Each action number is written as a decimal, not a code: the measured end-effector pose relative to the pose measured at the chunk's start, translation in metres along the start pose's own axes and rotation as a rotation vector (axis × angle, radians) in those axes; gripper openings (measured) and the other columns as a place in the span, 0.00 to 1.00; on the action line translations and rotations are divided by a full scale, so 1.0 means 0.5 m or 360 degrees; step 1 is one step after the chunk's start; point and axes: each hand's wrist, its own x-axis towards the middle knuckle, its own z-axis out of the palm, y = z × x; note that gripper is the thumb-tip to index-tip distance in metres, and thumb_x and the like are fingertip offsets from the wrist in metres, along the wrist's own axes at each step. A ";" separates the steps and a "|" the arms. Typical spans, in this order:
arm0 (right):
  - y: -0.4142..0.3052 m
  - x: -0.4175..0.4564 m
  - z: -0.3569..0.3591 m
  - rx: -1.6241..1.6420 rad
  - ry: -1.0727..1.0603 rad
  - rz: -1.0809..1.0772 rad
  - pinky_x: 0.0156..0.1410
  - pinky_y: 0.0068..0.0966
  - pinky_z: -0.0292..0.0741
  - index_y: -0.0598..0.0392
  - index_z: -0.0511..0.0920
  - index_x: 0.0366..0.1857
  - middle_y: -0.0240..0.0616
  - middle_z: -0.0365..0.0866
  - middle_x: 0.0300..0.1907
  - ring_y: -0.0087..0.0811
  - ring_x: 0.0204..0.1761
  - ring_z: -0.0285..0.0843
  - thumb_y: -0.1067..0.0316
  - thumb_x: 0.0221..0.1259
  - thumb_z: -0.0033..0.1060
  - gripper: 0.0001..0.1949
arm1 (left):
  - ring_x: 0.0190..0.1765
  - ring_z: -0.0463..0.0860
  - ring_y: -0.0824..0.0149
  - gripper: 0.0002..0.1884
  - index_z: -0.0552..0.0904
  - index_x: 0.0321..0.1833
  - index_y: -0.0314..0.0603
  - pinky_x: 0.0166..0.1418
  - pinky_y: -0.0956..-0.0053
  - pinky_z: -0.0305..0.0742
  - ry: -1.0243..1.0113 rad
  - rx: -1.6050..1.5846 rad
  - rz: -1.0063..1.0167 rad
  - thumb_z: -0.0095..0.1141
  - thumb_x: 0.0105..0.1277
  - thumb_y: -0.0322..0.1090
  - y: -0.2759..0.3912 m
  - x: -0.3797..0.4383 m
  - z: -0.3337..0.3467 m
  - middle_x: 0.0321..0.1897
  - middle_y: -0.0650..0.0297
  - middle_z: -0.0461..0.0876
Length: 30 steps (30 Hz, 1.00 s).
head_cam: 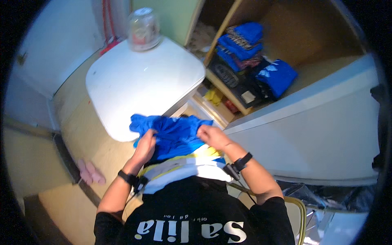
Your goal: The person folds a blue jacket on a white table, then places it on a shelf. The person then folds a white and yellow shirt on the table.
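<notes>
A blue cloth garment (176, 131) is stretched between my two hands, above my lap. My left hand (147, 144) grips it on the left side. At its upper right edge, my right hand (212, 136) pinches the fabric with curled fingers. Beneath the blue garment, white and yellow cloth (186, 162) lies across my lap. The garment's far left corner reaches over the near edge of a white table (137, 79). Its exact kind cannot be made out from the crumpled shape.
A clear jar (144, 30) stands at the table's far end. To the right, a wooden cabinet (312, 33) holds folded blue clothes (243, 39), a dark folded garment (226, 73) and another blue one (278, 76). Pink slippers (90, 173) lie on the floor at left.
</notes>
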 end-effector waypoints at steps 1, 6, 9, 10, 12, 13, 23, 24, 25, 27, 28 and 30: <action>-0.038 0.003 -0.018 0.0014 -0.0079 0.0003 0.60 0.43 0.82 0.54 0.82 0.56 0.53 0.86 0.52 0.56 0.54 0.85 0.58 0.68 0.75 0.19 | 0.56 0.81 0.61 0.15 0.78 0.62 0.34 0.65 0.63 0.76 0.0036 -0.0262 -0.0005 0.46 0.79 0.30 0.034 -0.002 -0.011 0.49 0.54 0.83; -0.139 0.049 0.004 -0.0017 0.0177 -0.0560 0.68 0.49 0.80 0.56 0.81 0.64 0.53 0.85 0.60 0.59 0.63 0.82 0.57 0.60 0.80 0.29 | 0.51 0.82 0.72 0.11 0.80 0.60 0.35 0.60 0.75 0.78 -0.0182 -0.1359 0.0103 0.50 0.79 0.26 0.210 0.006 -0.080 0.48 0.64 0.84; -0.143 0.082 -0.019 -0.0070 0.0061 -0.0587 0.64 0.49 0.81 0.51 0.84 0.60 0.52 0.88 0.56 0.58 0.60 0.84 0.60 0.63 0.75 0.21 | 0.51 0.86 0.72 0.10 0.80 0.60 0.35 0.58 0.76 0.82 -0.0122 -0.1989 0.0335 0.52 0.80 0.26 0.297 -0.035 -0.151 0.50 0.61 0.86; -0.156 0.082 -0.040 -0.0115 0.0005 -0.0485 0.63 0.49 0.81 0.50 0.85 0.58 0.52 0.88 0.55 0.58 0.58 0.85 0.62 0.65 0.73 0.18 | 0.51 0.86 0.72 0.10 0.79 0.59 0.35 0.59 0.75 0.82 -0.0124 -0.2016 0.0502 0.53 0.81 0.27 0.310 -0.052 -0.190 0.50 0.61 0.86; -0.122 0.068 -0.054 -0.0058 0.0079 -0.0345 0.60 0.49 0.82 0.50 0.87 0.51 0.56 0.89 0.50 0.59 0.55 0.86 0.65 0.69 0.67 0.10 | 0.50 0.85 0.73 0.09 0.79 0.59 0.36 0.59 0.76 0.81 -0.0078 -0.1885 0.0671 0.53 0.81 0.29 0.313 -0.082 -0.250 0.49 0.62 0.86; -0.125 0.057 -0.074 -0.0001 0.0063 -0.0221 0.59 0.48 0.82 0.52 0.87 0.50 0.57 0.88 0.51 0.60 0.55 0.85 0.66 0.69 0.67 0.10 | 0.50 0.85 0.73 0.09 0.79 0.59 0.36 0.58 0.77 0.80 -0.0003 -0.1718 0.0674 0.53 0.81 0.29 0.307 -0.094 -0.272 0.49 0.63 0.85; -0.066 -0.068 -0.235 0.0379 -0.0369 0.0062 0.57 0.26 0.82 0.55 0.87 0.58 0.31 0.90 0.46 0.24 0.49 0.85 0.67 0.70 0.70 0.15 | 0.59 0.88 0.44 0.18 0.86 0.61 0.36 0.65 0.56 0.81 -0.0867 0.0560 0.0227 0.64 0.77 0.42 0.113 -0.109 -0.099 0.57 0.46 0.89; -0.043 -0.074 -0.246 0.0269 -0.0446 0.0119 0.58 0.26 0.82 0.55 0.87 0.58 0.32 0.90 0.47 0.24 0.49 0.85 0.66 0.70 0.71 0.15 | 0.59 0.88 0.43 0.19 0.87 0.60 0.35 0.66 0.56 0.81 -0.0987 0.0661 0.0125 0.64 0.77 0.43 0.155 -0.110 -0.087 0.58 0.45 0.89; -0.022 -0.075 -0.256 0.0159 -0.0522 0.0174 0.59 0.26 0.81 0.54 0.87 0.58 0.32 0.90 0.48 0.24 0.50 0.85 0.65 0.69 0.73 0.16 | 0.59 0.88 0.43 0.19 0.88 0.59 0.35 0.66 0.56 0.81 -0.1103 0.0764 0.0021 0.64 0.77 0.43 0.181 -0.104 -0.078 0.58 0.45 0.89; 0.014 -0.072 -0.237 0.0244 -0.0401 0.0194 0.59 0.27 0.82 0.54 0.87 0.58 0.36 0.90 0.52 0.27 0.53 0.85 0.61 0.69 0.76 0.17 | 0.55 0.88 0.41 0.16 0.88 0.56 0.34 0.61 0.55 0.82 -0.0868 0.0723 0.0238 0.64 0.76 0.40 0.172 -0.086 -0.062 0.52 0.44 0.89; 0.042 -0.063 -0.217 0.0368 -0.0380 0.0177 0.59 0.28 0.82 0.54 0.88 0.57 0.37 0.90 0.52 0.28 0.53 0.85 0.60 0.69 0.76 0.17 | 0.54 0.88 0.41 0.15 0.88 0.56 0.34 0.59 0.54 0.83 -0.0756 0.0715 0.0342 0.64 0.76 0.39 0.201 -0.077 -0.063 0.50 0.44 0.89; 0.092 -0.044 -0.166 0.0432 -0.0446 0.0123 0.60 0.30 0.82 0.56 0.86 0.60 0.39 0.90 0.54 0.30 0.54 0.85 0.58 0.68 0.77 0.21 | 0.49 0.87 0.41 0.12 0.87 0.55 0.34 0.54 0.55 0.83 -0.0552 0.0771 0.0557 0.63 0.76 0.34 0.303 -0.062 -0.069 0.45 0.46 0.88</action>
